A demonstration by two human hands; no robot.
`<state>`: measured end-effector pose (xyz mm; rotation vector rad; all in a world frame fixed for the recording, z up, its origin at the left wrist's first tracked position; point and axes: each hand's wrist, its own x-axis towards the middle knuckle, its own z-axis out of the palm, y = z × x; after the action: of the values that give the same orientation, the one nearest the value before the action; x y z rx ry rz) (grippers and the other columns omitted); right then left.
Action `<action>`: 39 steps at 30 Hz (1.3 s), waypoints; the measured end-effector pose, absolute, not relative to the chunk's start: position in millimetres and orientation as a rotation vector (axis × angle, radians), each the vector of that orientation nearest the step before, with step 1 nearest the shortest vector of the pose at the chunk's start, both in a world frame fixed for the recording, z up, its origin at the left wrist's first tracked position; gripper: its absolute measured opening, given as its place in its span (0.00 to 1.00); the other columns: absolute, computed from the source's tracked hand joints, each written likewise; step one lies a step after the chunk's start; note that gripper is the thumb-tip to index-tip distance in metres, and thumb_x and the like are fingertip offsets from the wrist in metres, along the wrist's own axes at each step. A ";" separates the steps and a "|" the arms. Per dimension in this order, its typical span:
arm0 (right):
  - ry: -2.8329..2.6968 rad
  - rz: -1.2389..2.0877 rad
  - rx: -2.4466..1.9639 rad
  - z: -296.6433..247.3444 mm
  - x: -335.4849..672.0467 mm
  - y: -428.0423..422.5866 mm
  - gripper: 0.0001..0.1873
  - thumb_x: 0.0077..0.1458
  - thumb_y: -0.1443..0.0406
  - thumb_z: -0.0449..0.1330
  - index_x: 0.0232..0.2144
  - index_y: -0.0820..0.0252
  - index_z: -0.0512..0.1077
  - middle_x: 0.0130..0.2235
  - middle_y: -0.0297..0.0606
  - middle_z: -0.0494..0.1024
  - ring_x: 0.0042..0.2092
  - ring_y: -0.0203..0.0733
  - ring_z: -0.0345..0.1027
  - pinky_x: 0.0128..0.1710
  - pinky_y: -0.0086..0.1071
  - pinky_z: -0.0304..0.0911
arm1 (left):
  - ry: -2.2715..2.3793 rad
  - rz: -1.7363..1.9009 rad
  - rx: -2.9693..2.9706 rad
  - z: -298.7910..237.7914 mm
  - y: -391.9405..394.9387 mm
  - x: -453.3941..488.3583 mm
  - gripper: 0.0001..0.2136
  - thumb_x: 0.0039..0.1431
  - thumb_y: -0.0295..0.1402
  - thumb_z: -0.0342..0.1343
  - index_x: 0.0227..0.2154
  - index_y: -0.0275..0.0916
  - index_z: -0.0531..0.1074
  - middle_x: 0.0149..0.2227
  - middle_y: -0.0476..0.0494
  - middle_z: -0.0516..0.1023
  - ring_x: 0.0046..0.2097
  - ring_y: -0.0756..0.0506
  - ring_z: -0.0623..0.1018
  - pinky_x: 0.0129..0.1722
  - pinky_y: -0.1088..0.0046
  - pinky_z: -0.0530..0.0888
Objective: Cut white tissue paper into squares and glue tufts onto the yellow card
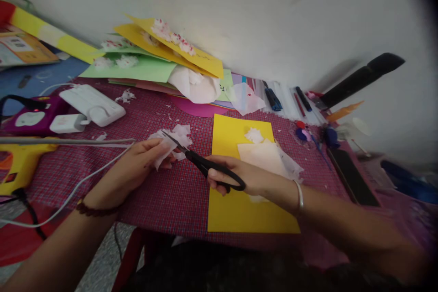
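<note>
My left hand pinches a folded piece of white tissue paper above the red checked cloth. Black-handled scissors are gripped in my right hand, their blades reaching into the tissue. Under my right wrist lies a yellow sheet of paper with a cream sheet and a small white tissue flower on it.
A yellow glue gun and white cable lie at the left, with white chargers and a purple device behind. Stacked coloured papers lean at the wall. Pens, a black phone and small items sit right.
</note>
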<state>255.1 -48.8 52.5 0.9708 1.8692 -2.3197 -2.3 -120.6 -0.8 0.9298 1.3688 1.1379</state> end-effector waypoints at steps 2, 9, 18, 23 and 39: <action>1.887 -2.335 0.969 50.0 255.5 -48.8 0.31 0.51 0.43 0.70 0.42 0.62 0.70 0.30 0.29 0.70 0.25 0.30 0.61 0.25 0.30 0.55 | 1.360 1.137 0.883 2.8 -120.8 -4.3 0.14 0.53 0.47 0.68 0.30 0.40 0.82 0.30 0.44 0.82 0.30 0.47 0.76 0.29 0.73 0.72; 1.953 -2.304 0.900 53.8 259.7 -44.1 0.32 0.51 0.39 0.67 0.38 0.60 0.68 0.33 0.34 0.71 0.32 0.34 0.65 0.31 0.32 0.62 | 1.384 1.258 0.728 14.5 -122.5 -8.8 0.09 0.41 0.34 0.70 0.21 0.41 0.74 0.19 0.52 0.73 0.22 0.53 0.70 0.22 0.78 0.66; 1.951 -2.231 0.857 46.6 274.8 -42.4 0.35 0.54 0.38 0.65 0.46 0.63 0.70 0.36 0.36 0.70 0.34 0.36 0.65 0.33 0.32 0.62 | 1.419 1.416 0.658 7.3 -121.9 -8.9 0.09 0.47 0.34 0.70 0.28 0.44 0.74 0.25 0.52 0.73 0.24 0.51 0.71 0.24 0.75 0.70; 1.944 -2.200 0.817 51.2 262.1 -43.7 0.44 0.52 0.39 0.68 0.57 0.65 0.67 0.37 0.36 0.70 0.35 0.35 0.64 0.33 0.31 0.64 | 1.409 1.303 0.728 8.0 -120.2 -4.2 0.11 0.43 0.37 0.71 0.25 0.40 0.75 0.22 0.52 0.72 0.23 0.53 0.69 0.22 0.79 0.66; 1.875 -2.384 0.827 41.0 263.9 -39.3 0.33 0.52 0.37 0.66 0.38 0.61 0.69 0.34 0.36 0.73 0.31 0.34 0.66 0.30 0.31 0.62 | 1.707 1.311 0.999 9.6 -120.7 -3.8 0.11 0.54 0.44 0.65 0.27 0.42 0.78 0.24 0.50 0.75 0.27 0.49 0.71 0.27 0.73 0.69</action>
<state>263.9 -39.3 41.0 0.8271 1.8749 -2.3838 -3.8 -120.7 9.6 0.9990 1.7073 1.3114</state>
